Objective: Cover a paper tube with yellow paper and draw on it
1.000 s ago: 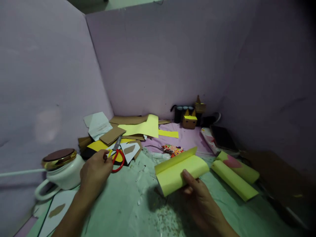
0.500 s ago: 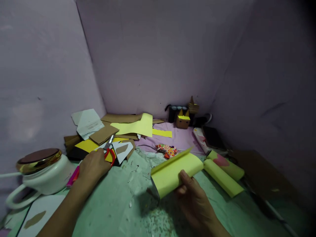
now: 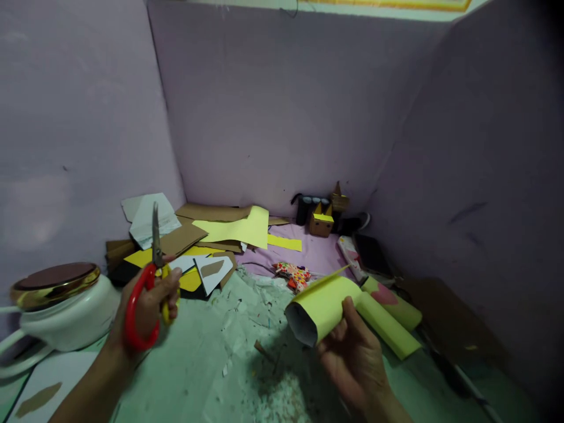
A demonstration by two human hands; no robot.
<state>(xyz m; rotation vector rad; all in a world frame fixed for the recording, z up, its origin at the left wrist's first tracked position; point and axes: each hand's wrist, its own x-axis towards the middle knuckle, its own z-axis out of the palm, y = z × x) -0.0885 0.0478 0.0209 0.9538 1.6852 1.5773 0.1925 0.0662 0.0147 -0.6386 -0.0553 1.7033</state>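
Taking the yellow tube as landmark: left of it, the left hand (image 3: 152, 305) grasps scissors (image 3: 155, 252), blades pointing up; the right hand (image 3: 355, 346) clasps the yellow tube (image 3: 326, 308) itself; right of it lies a yellow roll (image 3: 388, 326).

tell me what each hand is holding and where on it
The left hand holds the scissors near the handles, blades up. The right hand holds the rolled yellow paper by its near side, fingers towards its right end.
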